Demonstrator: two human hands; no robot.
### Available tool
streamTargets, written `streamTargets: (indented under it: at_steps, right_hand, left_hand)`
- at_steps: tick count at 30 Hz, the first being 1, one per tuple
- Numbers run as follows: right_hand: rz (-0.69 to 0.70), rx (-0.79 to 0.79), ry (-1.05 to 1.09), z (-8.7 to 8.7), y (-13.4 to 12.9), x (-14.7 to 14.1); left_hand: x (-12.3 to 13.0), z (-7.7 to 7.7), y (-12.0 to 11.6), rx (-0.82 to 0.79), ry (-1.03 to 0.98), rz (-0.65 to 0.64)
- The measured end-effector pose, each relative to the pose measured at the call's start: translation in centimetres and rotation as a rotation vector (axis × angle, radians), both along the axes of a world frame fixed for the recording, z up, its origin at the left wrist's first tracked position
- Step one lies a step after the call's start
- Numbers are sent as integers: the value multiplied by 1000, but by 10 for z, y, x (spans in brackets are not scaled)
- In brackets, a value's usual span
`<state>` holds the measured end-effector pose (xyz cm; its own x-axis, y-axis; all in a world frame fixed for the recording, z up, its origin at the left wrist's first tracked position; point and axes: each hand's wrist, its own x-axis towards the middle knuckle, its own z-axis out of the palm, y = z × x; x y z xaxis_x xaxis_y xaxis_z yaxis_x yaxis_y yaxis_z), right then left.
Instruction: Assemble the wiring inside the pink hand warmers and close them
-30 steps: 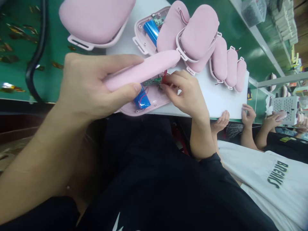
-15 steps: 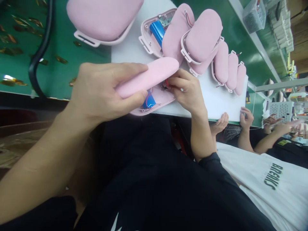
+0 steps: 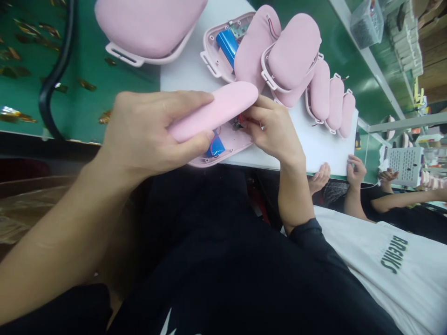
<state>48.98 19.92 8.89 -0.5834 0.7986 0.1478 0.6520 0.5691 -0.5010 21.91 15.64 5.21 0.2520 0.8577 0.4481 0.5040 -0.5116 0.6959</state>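
Note:
My left hand (image 3: 150,130) is closed around a pink oval shell half (image 3: 220,109), holding it tilted on edge. Below it lies the matching open pink shell half (image 3: 232,148), with a blue battery (image 3: 215,146) and thin red wires inside. My right hand (image 3: 270,125) reaches under the raised half, thumb and fingers pinched together beside a small red part (image 3: 239,121), which looks like wires or a connector. The fingertips partly hide it, so exactly what they grip is unclear.
Several pink cases lie along the white work surface (image 3: 185,77), one open case (image 3: 213,56) showing a blue battery. A larger pink case (image 3: 150,28) is at upper left. A black cable (image 3: 57,70) crosses the green mat. Co-workers' hands (image 3: 355,170) rest at the right edge.
My right hand has shifted slightly, its wrist turning a little, while its fingers stay at the red part. My left hand keeps its hold. A far co-worker's arms have moved.

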Motion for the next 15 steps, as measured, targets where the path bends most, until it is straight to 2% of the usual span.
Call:
streamTargets:
  at_steps: [6,10,13,15]
  right_hand:
    - [-99,4,-84,3,2,-8]
    - [-151,-41,-175,-4,20,-13]
    - [-75,-96,-150,1,27,-9]
    - [-35,-82,-84,13,15,-6]
  left_hand:
    - [4,-3,-1,-62,-30,12]
    - [8,-7,-1,2,20,59]
    - [9,-6,-7,28,-47,102]
    - [7,-1,-14,-16,-100,156]
